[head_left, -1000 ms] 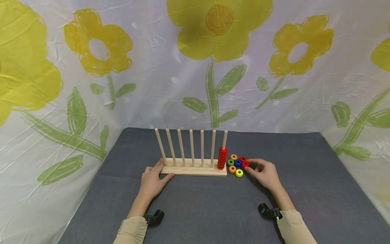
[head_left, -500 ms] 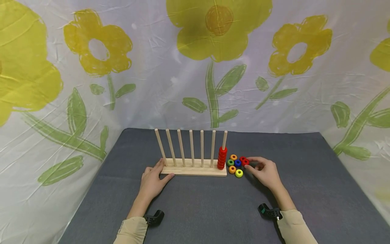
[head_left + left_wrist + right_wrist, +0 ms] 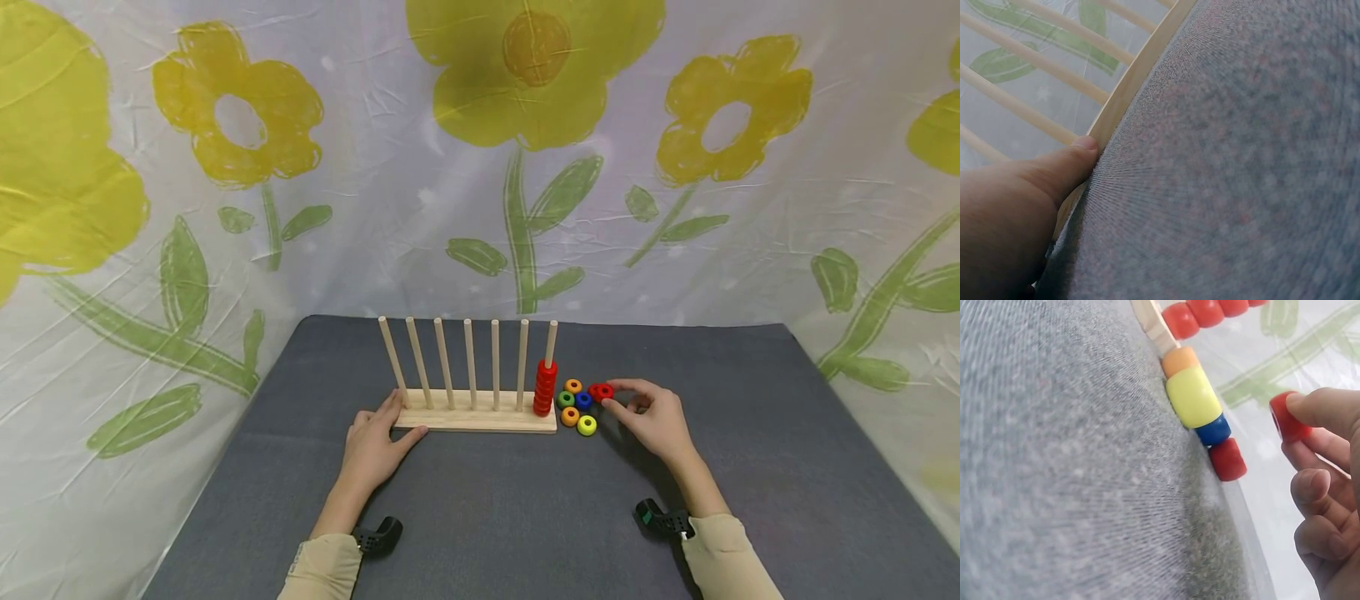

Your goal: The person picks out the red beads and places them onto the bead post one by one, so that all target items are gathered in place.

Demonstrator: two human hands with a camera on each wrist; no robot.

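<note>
My right hand [image 3: 651,418] pinches a red bead [image 3: 1289,417] between thumb and fingertips; in the right wrist view it is lifted above the table. Another red bead [image 3: 1227,460] lies on the cloth below it. My left hand [image 3: 377,446] grips the left end of a wooden peg rack [image 3: 472,423], its thumb [image 3: 1085,145] against the front edge. The rack has a row of several upright pegs. A stack of red beads [image 3: 545,389] sits on the rightmost peg, and the other pegs are bare.
Right of the rack lie loose beads: a yellow bead [image 3: 587,426], a blue bead [image 3: 583,401], a green bead [image 3: 566,400] and two orange beads [image 3: 573,386]. Dark grey cloth [image 3: 480,517] covers the table. Behind it hangs a flower-printed curtain [image 3: 375,167].
My right hand has raised the red bead off the table, up and slightly away from the loose beads. The left hand stays on the rack.
</note>
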